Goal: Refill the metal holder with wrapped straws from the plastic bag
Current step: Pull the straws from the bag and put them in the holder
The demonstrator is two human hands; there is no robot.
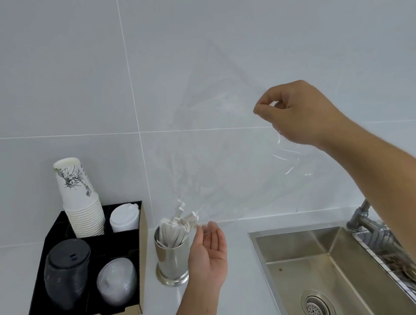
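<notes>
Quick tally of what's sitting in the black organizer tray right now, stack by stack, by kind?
Paper cup stack: 1
White lid stack: 1
Black lid stack: 1
Clear lid stack: 1
Total: 4 stacks, all in the black organizer tray. Items per stack are too tightly nested to count.

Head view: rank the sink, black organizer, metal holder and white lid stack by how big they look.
1. sink, partly cut off
2. black organizer, close behind
3. metal holder
4. white lid stack, farther back, so unsure
</notes>
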